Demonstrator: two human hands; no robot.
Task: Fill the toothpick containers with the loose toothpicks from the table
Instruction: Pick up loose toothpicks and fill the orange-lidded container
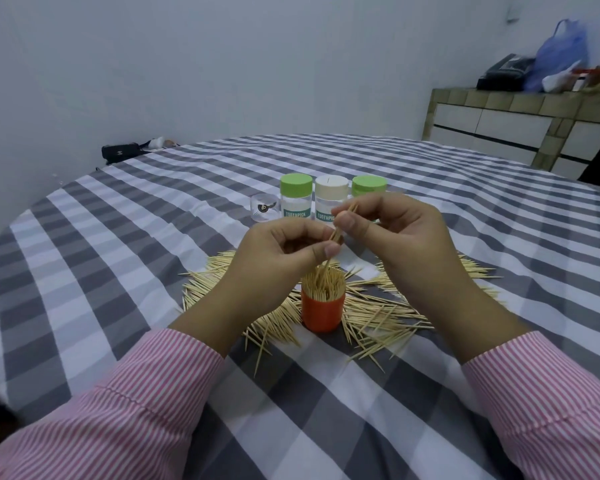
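Observation:
An orange open container (323, 313) stands upright on the checked cloth, packed with toothpicks standing on end. Loose toothpicks (378, 313) lie scattered all around its base. Both hands hover just above it. My left hand (278, 258) and my right hand (395, 233) together pinch a small bundle of toothpicks (338, 230) that slants down toward the container's mouth. Behind the hands stand three closed "TOOTHPICK" containers: a green-lidded one (296, 199), a white-lidded one (330, 197) and another green-lidded one (369, 186), partly hidden by my right hand.
A small clear cap or cup (264, 207) sits left of the closed containers. The table (136, 237) is covered in a grey and white checked cloth. A black bag (120, 151) lies beyond its far left edge; a tiled counter (520, 129) with bags stands at the back right.

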